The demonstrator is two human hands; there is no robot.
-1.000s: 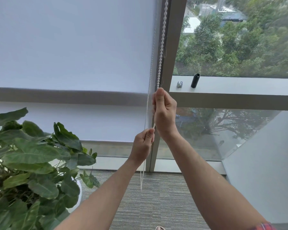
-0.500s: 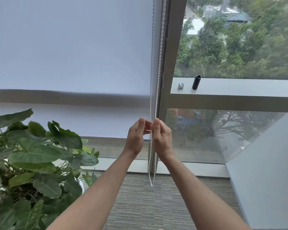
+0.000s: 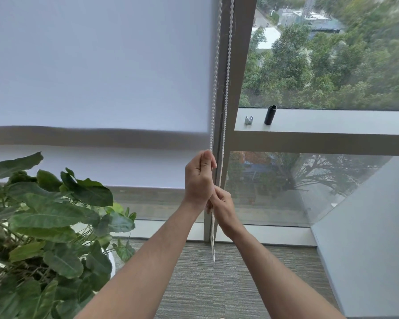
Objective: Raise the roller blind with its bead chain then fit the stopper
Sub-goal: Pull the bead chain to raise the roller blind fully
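A white roller blind (image 3: 97, 65) covers the left window pane. Its lower edge hangs at about mid-height of the view. The white bead chain (image 3: 226, 77) runs down in two strands along the grey window post. My left hand (image 3: 199, 178) grips the left strand, fist curled round it, just under the blind's lower edge. My right hand (image 3: 224, 208) sits lower and grips the chain below the left wrist. The chain's loop (image 3: 213, 249) dangles beneath both hands. On the window ledge to the right lie a small silver clip (image 3: 248, 120) and a black cylinder (image 3: 270, 115).
A large leafy potted plant (image 3: 44, 226) fills the lower left. The grey window post (image 3: 238, 65) stands behind the chain. Grey carpet (image 3: 205, 291) lies below. A slanted grey wall (image 3: 366, 226) closes the right side.
My left hand has risen up the left strand while my right hand has dropped lower on the chain. The hands were side by side half a second ago.
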